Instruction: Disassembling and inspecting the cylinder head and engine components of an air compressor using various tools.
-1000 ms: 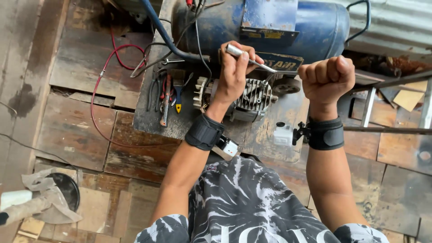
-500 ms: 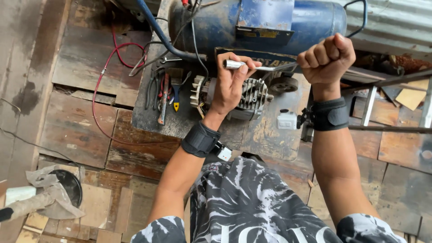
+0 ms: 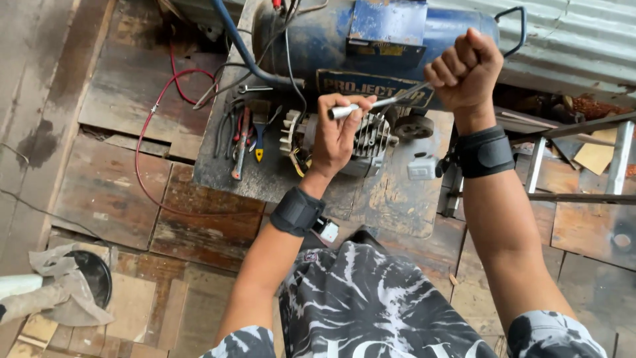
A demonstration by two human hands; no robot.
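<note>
Two hands are up in front of me over the grey platform (image 3: 265, 179) that carries the compressor. My left hand (image 3: 341, 129) is curled tight around the silver handle of a metal tool (image 3: 371, 105), whose thin shaft runs up and to the right toward my right hand (image 3: 465, 69); that one is balled into a fist, and I cannot tell whether the tool's tip is inside it or just behind it. Directly under my left hand sits the finned grey motor (image 3: 368, 139), near the middle of the platform, with the blue tank (image 3: 391, 33) lying along the platform's far edge. Several hand tools (image 3: 246, 132), pliers and a yellow-tipped screwdriver among them, lie side by side toward the platform's left edge. A red hose (image 3: 149, 119) loops off that left edge onto the wooden floor (image 3: 106, 199). Both wrists wear black straps.
</note>
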